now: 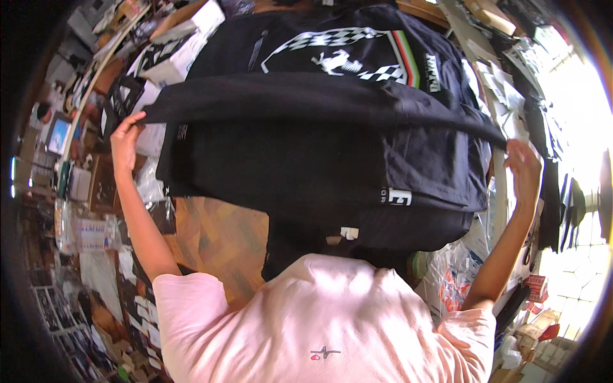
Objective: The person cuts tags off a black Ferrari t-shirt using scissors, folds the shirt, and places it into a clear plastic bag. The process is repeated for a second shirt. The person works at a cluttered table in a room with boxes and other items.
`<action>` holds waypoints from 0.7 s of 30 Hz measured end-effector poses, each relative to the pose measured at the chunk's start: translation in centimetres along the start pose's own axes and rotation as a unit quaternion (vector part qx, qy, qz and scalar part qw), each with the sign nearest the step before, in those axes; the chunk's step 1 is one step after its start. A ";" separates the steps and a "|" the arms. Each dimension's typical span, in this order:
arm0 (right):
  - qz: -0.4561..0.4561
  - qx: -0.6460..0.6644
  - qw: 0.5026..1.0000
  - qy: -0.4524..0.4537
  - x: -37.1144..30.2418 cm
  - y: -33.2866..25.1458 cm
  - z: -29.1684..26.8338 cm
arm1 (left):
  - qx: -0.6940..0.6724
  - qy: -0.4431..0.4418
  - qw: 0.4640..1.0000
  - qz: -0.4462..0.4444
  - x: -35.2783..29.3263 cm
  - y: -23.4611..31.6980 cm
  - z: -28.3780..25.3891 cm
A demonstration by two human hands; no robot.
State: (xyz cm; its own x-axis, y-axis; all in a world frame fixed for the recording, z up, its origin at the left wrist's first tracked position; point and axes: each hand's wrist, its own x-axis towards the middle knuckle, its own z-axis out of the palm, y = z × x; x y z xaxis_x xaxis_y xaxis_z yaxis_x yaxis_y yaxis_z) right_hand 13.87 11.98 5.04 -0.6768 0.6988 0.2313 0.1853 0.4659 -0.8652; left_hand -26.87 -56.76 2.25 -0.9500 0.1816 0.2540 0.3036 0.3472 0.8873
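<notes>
"Where does the cloth (287,102) lie from your fingers (133,119)?"

"Directly between them, on my feed. My left hand (125,143) pinches one end and my right hand (527,167) the other; both sets of fingers look closed on it."

"Its long axis?"

"Side to side, across the middle of a spread of black shirts (434,159). The right end sits a little closer to the torso. Neither hand is nearer; each has its own end. The lens bends edges, so I can't judge how taut it is."

"And beyond it?"

"A black shirt with a shield print (332,51), towards the far edge of the spread. The shirts hide most of whatever carries them. Bare patterned wood (220,236) shows off their near left corner; I can't tell whether that's the table or the floor."

"Containers?"

"A white box (205,22) past the far left corner; I can't make out its contents. A crumpled clear bag (447,281) by the near right corner; I can't see whether it holds anything."
</notes>
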 end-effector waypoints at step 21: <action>0.076 0.067 0.992 -0.073 -10.1 3.3 1.7 | 0.137 -0.022 0.990 -0.037 -9.8 -4.8 1.0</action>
State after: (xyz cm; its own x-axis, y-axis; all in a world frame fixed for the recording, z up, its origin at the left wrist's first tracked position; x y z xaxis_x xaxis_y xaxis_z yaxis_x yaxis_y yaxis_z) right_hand 20.13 5.54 -0.91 -0.7458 0.6653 0.0344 0.2043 0.2776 -0.9387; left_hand -18.96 -59.31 -4.83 -0.9680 0.1849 0.1697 0.2478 0.5969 0.7631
